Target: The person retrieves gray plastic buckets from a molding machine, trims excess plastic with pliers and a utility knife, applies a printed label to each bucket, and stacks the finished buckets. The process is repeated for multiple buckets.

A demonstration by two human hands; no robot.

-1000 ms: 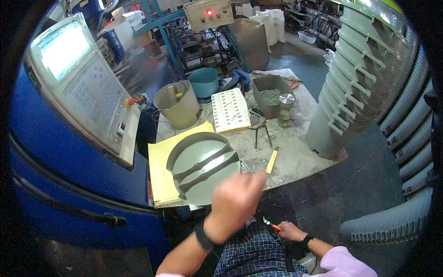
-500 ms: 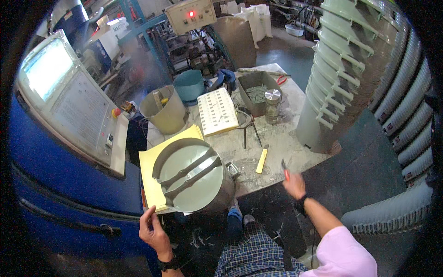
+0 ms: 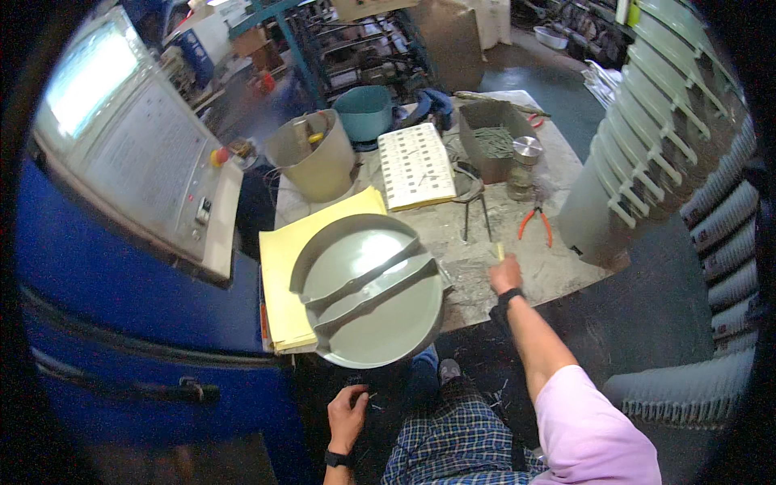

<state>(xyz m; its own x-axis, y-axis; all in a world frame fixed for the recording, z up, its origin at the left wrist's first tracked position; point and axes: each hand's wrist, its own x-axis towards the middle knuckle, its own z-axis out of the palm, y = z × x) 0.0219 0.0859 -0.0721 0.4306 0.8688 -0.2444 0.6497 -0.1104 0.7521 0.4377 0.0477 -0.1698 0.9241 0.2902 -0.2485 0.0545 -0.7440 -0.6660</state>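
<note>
My right hand [image 3: 506, 275] is closed around a yellow utility knife [image 3: 500, 250], whose end sticks out beyond the fingers over the table. Beside it lie pliers with red-orange handles [image 3: 535, 229], spread apart on the tabletop. My left hand [image 3: 347, 416] hangs near my lap, fingers loosely curled and apart from the thumb, with nothing visible in it. Between the hands and the back of the table is a round grey-green plastic part [image 3: 380, 335] with a raised double rib across its middle. It partly covers yellow sheets [image 3: 283, 279] at the table's left edge.
On the worktable [image 3: 477, 303] stand a grey bucket [image 3: 311, 166], a teal container [image 3: 362, 113], a printed label sheet [image 3: 416, 166], a grey bin of small pieces [image 3: 485, 166] and a lidded jar [image 3: 521, 184]. Stacked ribbed parts [image 3: 622, 178] rise at right; a blue machine [image 3: 137, 323] borders the left.
The red-handled pliers left my right hand and lie on the table. That hand moved forward and took up the yellow knife. My left hand moved right, away from the yellow sheets.
</note>
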